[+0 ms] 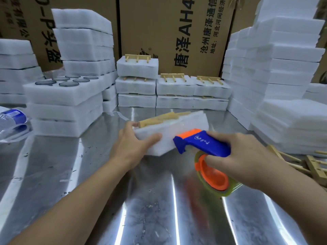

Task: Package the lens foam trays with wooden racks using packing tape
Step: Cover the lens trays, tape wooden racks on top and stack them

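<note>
Over the shiny metal desk [150, 209], the left hand [134, 147] grips one end of a white foam tray [185, 124], which is tilted, with a wooden rack [159, 119] lying on top. The right hand [247, 156] is wrapped around a blue and orange tape dispenser [203, 144] (its tape roll [230, 190] hangs below). The dispenser's front tip touches the tray's near side. At the back sit taped bundles [175, 87]. On a stack at the left sits a tray with round lenses [65, 92]. At the right lie loose wooden racks [315, 167].
</note>
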